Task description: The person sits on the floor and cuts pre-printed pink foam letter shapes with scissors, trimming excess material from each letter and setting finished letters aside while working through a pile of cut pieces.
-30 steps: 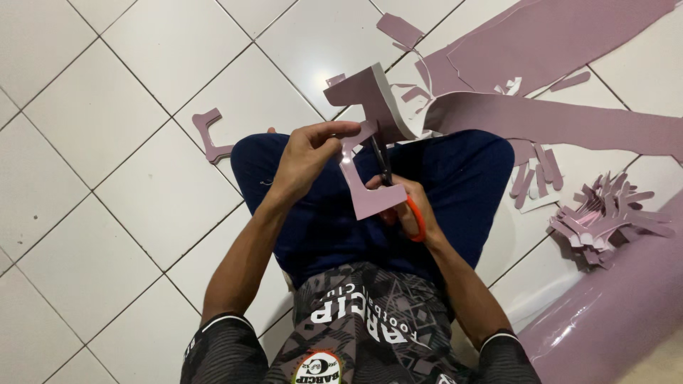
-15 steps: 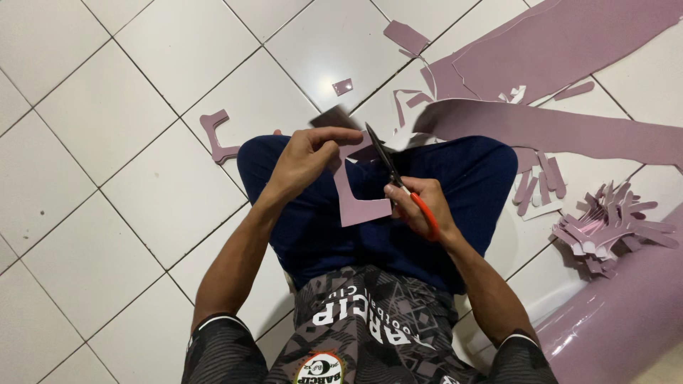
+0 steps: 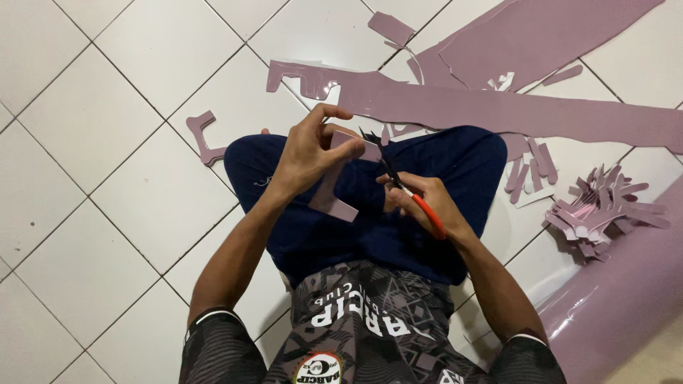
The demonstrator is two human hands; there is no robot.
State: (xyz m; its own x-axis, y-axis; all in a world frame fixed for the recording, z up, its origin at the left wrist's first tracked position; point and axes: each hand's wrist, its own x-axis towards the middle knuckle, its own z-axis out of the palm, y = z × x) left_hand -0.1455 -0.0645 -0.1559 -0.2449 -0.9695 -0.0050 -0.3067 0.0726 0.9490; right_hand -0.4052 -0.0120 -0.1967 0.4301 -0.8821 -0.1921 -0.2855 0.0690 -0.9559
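Note:
My left hand [image 3: 309,149] pinches a small mauve cut-out piece [image 3: 334,195] of sheet material, held upright over my lap. My right hand [image 3: 420,203] grips orange-handled scissors [image 3: 398,181] whose dark blades point up and left, open at the top edge of the piece near my left fingertips. Both hands hover above my crossed legs in dark blue trousers [image 3: 455,163].
White tiled floor [image 3: 107,92] surrounds me. A long mauve sheet strip [image 3: 498,110] lies ahead, a larger sheet [image 3: 548,32] beyond it. Scraps lie at left [image 3: 203,135] and top [image 3: 391,27]. A heap of cut pieces [image 3: 601,210] sits right, beside a rolled mauve sheet [image 3: 626,299].
The larger offcut held up a second ago has dropped away. My left hand has turned the remaining piece more upright, and the scissors have shifted to its top edge.

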